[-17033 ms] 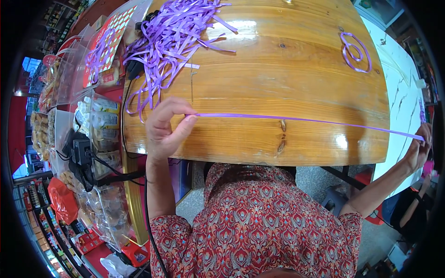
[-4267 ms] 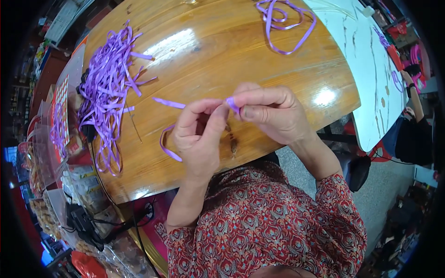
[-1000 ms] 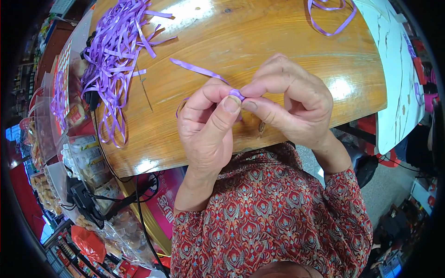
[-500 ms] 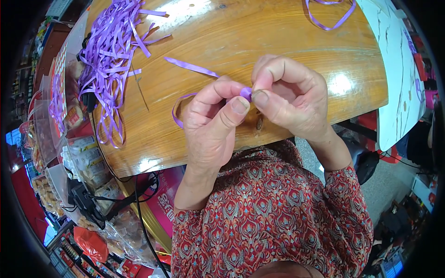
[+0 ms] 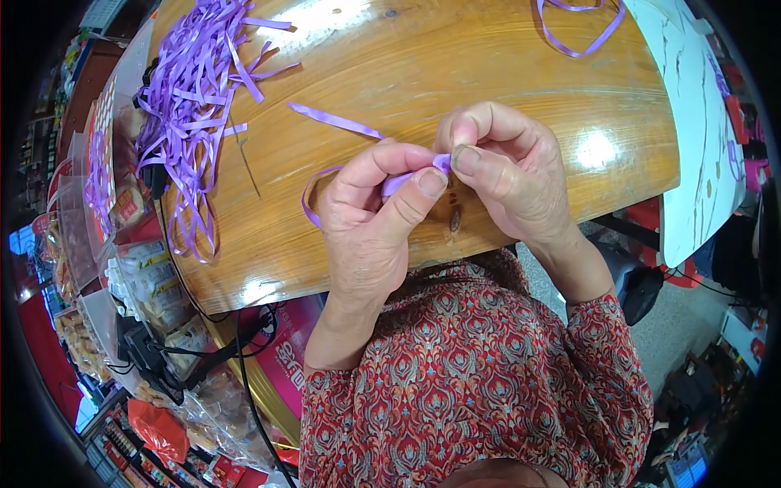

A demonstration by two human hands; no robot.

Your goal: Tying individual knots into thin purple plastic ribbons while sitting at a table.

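Above the near edge of the wooden table, my left hand (image 5: pixel 370 207) pinches a purple ribbon (image 5: pixel 396 184) between thumb and forefinger. My right hand (image 5: pixel 512 175) pinches the same ribbon just beside it, the two sets of fingertips nearly touching. A small folded bit of ribbon shows between them; whether it is knotted is hidden by the fingers. Lengths of the ribbon trail out behind my left hand, with one end lying flat on the table and a loop curving beside the wrist.
A heap of purple ribbons (image 5: pixel 191 89) covers the table's (image 5: pixel 488 49) left side, with a thin dark wire (image 5: pixel 248 167) near it. Another ribbon loop (image 5: pixel 582 50) lies at the far right. Bagged goods (image 5: pixel 154 276) and black cables crowd the left; a white marbled surface (image 5: pixel 700 146) stands right.
Both pinched hands have shifted slightly, the fingertips moving a little to the right. More of the ribbon now shows inside my left hand, and a folded bit shows between the fingertips.
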